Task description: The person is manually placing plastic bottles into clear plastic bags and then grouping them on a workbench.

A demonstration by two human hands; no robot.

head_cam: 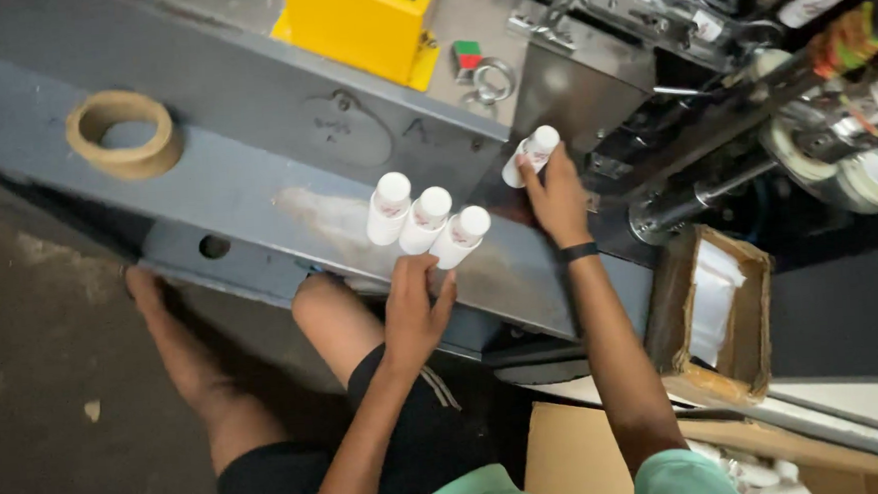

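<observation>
Green sleeves and two bare forearms sit closest to the camera, reaching up from the bottom edge toward a grey metal ledge (pixel 255 176). The left hand (pixel 412 314) rests at the bases of three white bottles (pixel 425 221), its fingers spread slightly and touching the bottle bottoms; whether it grips them or only steadies them cannot be told. These three lie side by side, touching one another, on the sloping ledge just ahead of the person's bare knee (pixel 327 313).

The right hand (pixel 557 199), with a dark band at the wrist, is closed around the lower part of a fourth white bottle (pixel 531 155), set apart to the right near the dark machine rollers (pixel 697 198).

Each bottle is a short, smooth cylinder with a flat white cap. They look like light, stiff plastic, probably a bit slick on the curved wall, and unlikely to break if they tip. The body near the base appears the surest place to hold, where fingers can wrap around.

Every bottle's long axis runs from lower left to upper right in the view, with the caps pointing up and away from the person.

A cardboard tape core (pixel 121 133) lies well apart on the left end of the ledge, a yellow box (pixel 357 26) stands beyond, and an open cardboard carton (pixel 713 318) sits at the right.
</observation>
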